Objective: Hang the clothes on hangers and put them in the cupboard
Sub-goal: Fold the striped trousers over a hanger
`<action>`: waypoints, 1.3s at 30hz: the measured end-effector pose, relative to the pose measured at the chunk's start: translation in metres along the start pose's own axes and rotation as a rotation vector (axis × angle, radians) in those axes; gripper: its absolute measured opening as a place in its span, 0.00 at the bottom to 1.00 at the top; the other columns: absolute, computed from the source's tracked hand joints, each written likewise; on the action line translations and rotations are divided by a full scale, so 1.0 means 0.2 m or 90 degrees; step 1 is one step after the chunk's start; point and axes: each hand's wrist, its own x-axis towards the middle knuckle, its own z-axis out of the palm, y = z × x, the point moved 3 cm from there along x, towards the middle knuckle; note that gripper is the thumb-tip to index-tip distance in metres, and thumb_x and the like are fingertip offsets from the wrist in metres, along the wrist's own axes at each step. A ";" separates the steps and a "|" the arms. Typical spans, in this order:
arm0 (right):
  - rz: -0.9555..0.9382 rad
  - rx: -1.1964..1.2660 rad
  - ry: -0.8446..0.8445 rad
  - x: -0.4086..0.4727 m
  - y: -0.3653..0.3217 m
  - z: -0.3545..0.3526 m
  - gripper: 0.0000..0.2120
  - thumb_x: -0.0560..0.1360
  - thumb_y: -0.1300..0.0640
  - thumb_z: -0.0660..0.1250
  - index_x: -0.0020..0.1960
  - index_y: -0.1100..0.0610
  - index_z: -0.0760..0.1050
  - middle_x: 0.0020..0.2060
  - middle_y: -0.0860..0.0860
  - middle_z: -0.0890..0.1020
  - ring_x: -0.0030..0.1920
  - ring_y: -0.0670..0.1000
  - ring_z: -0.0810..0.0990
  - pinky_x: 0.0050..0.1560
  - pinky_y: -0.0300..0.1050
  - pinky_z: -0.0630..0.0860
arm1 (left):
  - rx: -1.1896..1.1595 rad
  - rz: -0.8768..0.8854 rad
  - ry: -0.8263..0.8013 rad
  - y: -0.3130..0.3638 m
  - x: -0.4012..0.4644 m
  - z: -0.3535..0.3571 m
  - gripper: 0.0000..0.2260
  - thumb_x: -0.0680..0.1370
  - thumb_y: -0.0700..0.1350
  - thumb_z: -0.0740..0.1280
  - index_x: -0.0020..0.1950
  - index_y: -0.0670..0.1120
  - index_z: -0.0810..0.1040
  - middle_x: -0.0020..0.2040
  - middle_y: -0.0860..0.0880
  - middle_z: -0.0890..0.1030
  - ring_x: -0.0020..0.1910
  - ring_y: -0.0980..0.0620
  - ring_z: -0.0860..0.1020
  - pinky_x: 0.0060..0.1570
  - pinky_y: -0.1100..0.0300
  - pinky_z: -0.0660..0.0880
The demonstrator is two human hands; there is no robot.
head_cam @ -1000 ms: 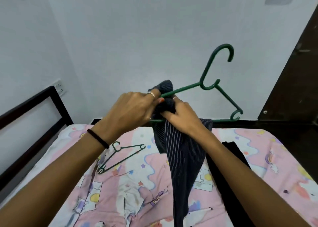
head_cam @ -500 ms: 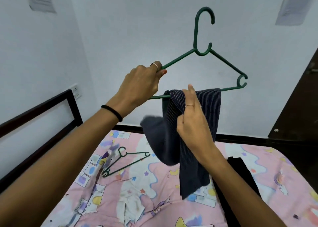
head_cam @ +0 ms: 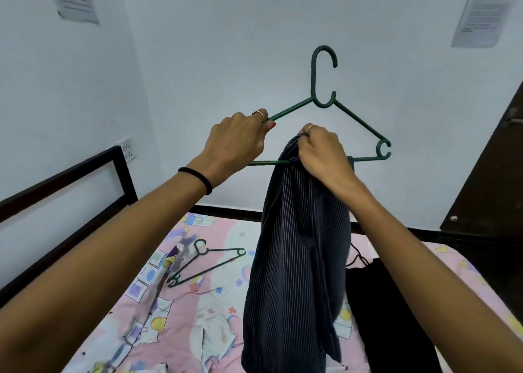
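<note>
I hold a green plastic hanger (head_cam: pixel 357 120) upright in the air above the bed. My left hand (head_cam: pixel 236 143) grips its left end, fingers curled round the sloping arm. A dark navy pinstriped garment (head_cam: pixel 297 259) is draped over the hanger's bottom bar and hangs down long toward the bed. My right hand (head_cam: pixel 322 151) pinches the top fold of that garment just above the bar.
A second green hanger (head_cam: pixel 208 263) lies on the pink patterned bedsheet (head_cam: pixel 181 316). A black garment (head_cam: pixel 387 310) lies on the bed at the right. A dark bed frame (head_cam: pixel 85 174) runs along the left, and a dark wooden door (head_cam: pixel 492 180) stands at the right.
The hanger went from tilted and low to upright and raised. The garment's loose end came over the bar and now hangs straight down; my right hand moved up to its top fold.
</note>
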 end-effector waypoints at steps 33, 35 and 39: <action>0.079 0.115 0.063 -0.22 0.23 -0.30 0.10 0.79 0.54 0.61 0.53 0.56 0.78 0.47 0.50 0.81 0.49 0.53 0.82 0.55 0.49 0.77 | -0.011 0.033 0.193 -0.08 0.03 -0.21 0.13 0.83 0.53 0.54 0.55 0.43 0.70 0.35 0.40 0.76 0.36 0.34 0.73 0.35 0.51 0.67; 0.099 0.184 0.031 -0.20 0.23 -0.24 0.12 0.81 0.51 0.60 0.58 0.55 0.77 0.52 0.50 0.81 0.54 0.51 0.80 0.60 0.52 0.76 | -0.004 0.044 0.193 -0.08 0.01 -0.22 0.14 0.83 0.53 0.54 0.54 0.43 0.70 0.34 0.41 0.75 0.36 0.35 0.73 0.34 0.51 0.66; 0.164 0.396 -0.044 -0.18 0.15 -0.15 0.13 0.82 0.49 0.56 0.56 0.54 0.75 0.51 0.48 0.81 0.55 0.47 0.78 0.63 0.49 0.74 | -0.002 0.046 0.192 -0.09 -0.01 -0.24 0.13 0.83 0.52 0.54 0.54 0.43 0.70 0.32 0.45 0.71 0.35 0.35 0.73 0.34 0.52 0.66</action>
